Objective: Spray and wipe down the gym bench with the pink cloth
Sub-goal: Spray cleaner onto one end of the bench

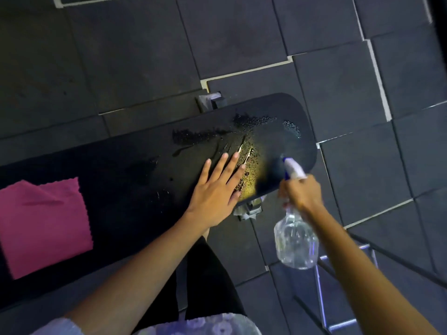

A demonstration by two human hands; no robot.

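Spray bottle (296, 243) is gripped at its neck by the right hand (302, 192), whose fingers are curled round the trigger head. The clear body is tilted back toward the person, and the white and blue nozzle is aimed away, over the rounded end of the black padded counter (121, 170). The left hand (215, 189) is laid palm down on the counter just left of the right hand, its fingers straight and slightly spread, with nothing held. A yellowish lit patch (251, 175) of wet surface is seen between the two hands and is touched by the left fingertips. Beyond the fingers of the left hand, spray droplets (205, 135) are scattered in dark beaded bands across the padding, with a few streaks drawn through them. The pink cloth (46, 226) is found well to the left of the left hand, lying flat and unheld on the same counter, apart from the wet area. A metal bracket (249, 209) of the counter's support is seen just below the gap between the hands. Dark floor tiles (145, 56) with pale seams are spread beyond both hands, and a metal frame (321, 298) is visible beside the right forearm.
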